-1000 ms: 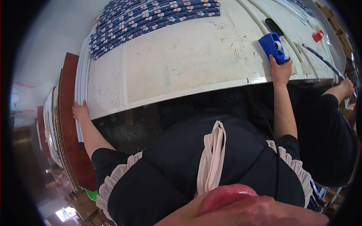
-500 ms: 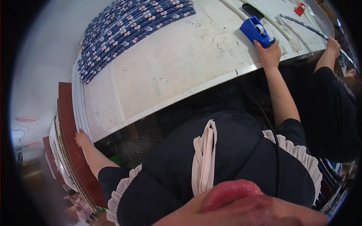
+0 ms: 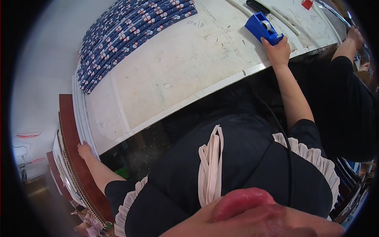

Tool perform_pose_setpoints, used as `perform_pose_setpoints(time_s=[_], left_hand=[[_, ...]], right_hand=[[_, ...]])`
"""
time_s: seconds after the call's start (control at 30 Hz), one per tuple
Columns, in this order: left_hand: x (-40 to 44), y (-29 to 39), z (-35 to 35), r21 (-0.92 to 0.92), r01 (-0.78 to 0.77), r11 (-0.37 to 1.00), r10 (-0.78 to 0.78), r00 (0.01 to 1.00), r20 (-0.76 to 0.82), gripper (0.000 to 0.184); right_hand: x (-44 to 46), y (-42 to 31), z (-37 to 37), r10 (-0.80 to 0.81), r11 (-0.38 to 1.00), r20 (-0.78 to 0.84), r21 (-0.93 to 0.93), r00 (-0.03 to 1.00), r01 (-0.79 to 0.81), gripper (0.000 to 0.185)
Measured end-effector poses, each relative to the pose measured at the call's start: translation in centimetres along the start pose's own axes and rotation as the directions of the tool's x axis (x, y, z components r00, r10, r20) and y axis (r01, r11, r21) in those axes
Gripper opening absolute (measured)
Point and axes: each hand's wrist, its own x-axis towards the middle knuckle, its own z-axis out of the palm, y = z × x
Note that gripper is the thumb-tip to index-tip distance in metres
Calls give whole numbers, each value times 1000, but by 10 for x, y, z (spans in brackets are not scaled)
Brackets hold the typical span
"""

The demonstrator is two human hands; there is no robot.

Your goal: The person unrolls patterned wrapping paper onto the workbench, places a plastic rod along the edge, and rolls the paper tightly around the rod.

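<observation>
My right hand is closed around the near end of a blue tape dispenser, which stands on the white worktable by its front edge. A roll of tape shows in the dispenser. Far to the left, my left hand grips the near end of long white strips along the table's left side; its fingers are partly hidden. Beyond them lies a stack of navy fabric-covered strips with a snowman print.
At the right, another person's hand holds a long thin rod. A black-handled tool, pale strips and a red object lie on the far right of the table. Brown boards stand at the left.
The view has shifted slightly. The other person's hand has moved up and outward, and the dark patterned rod has left the tabletop. My hands keep the same holds.
</observation>
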Motion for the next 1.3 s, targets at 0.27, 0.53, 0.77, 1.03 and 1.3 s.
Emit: perform_pose_setpoints(time_s=[0.27,0.53,0.77,1.03,1.3], left_hand=[[-2,-5,-7,98,-115,988,117,993,-12,51],[-14,-3,-38,111,-211,971,223,970,-100,47],[-28,-7,-65,55,-208,977,213,970,-118,51],[-57,-11,-75,-151,-193,970,158,963,-217,62],[-112,47,-109,-671,-258,695,290,955,-67,52]], right_hand=[[0,0,0,-1,1000,9,14,1000,1,85],[0,-1,-1,8,1000,14,20,1000,-8,84],[-1,-1,-1,-11,1000,1,23,1000,11,83],[-2,-2,-3,-19,1000,0,19,1000,19,82],[-3,-3,-4,-13,1000,4,15,1000,13,83]])
